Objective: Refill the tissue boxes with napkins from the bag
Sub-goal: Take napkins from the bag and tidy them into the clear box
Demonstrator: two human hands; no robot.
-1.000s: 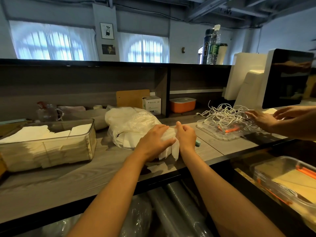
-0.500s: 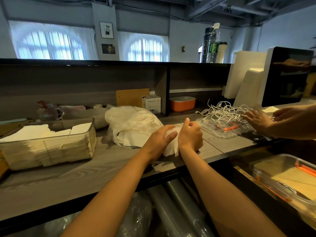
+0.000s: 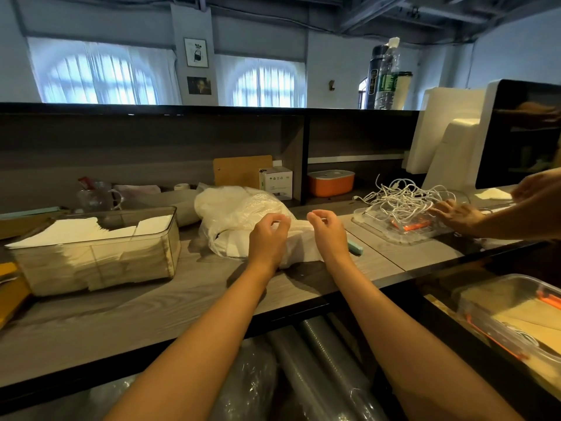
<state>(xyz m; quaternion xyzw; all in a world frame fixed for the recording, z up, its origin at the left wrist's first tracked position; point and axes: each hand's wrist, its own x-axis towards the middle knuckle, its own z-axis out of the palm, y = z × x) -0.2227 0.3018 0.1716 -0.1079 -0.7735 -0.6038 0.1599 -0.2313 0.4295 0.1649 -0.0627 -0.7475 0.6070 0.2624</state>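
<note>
Napkins lay just under my hands.
My left hand (image 3: 267, 235) and right hand (image 3: 327, 233) hovered loosely curled, holding nothing, over the white paper napkin stack (image 3: 299, 247) running crosswise beside the crumpled clear plastic bag (image 3: 236, 208).

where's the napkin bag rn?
In the head view, the napkin bag lies mid-counter, right of the clear tissue box and left of the cable tray, just behind both hands.
</note>
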